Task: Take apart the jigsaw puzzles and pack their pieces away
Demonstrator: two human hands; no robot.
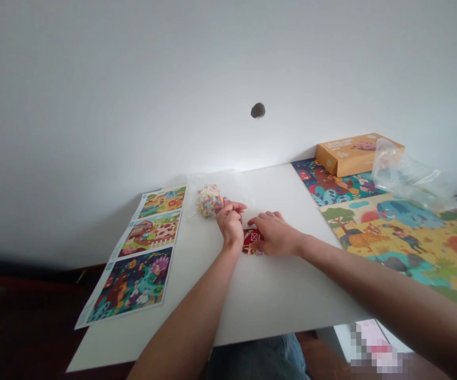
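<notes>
A small joined patch of jigsaw puzzle pieces (252,237) with a red barn lies on the white table between my hands. My right hand (278,233) rests over its right side, the thumb on the pieces and the fingers bent along the far edge. Just left of the patch, my left hand (231,224) is bent at the wrist with curled fingers; what they hold, if anything, is hidden. Close to those fingers, a heap of loose puzzle pieces (208,200) sits on or in a clear plastic bag (192,203).
Three picture prints on a reference sheet (143,245) lie along the table's left side. At right are a safari puzzle (410,237), a dark forest puzzle (331,184), an orange puzzle box (355,155) and a crumpled clear bag (406,171). A white wall (152,95) with a hole stands behind.
</notes>
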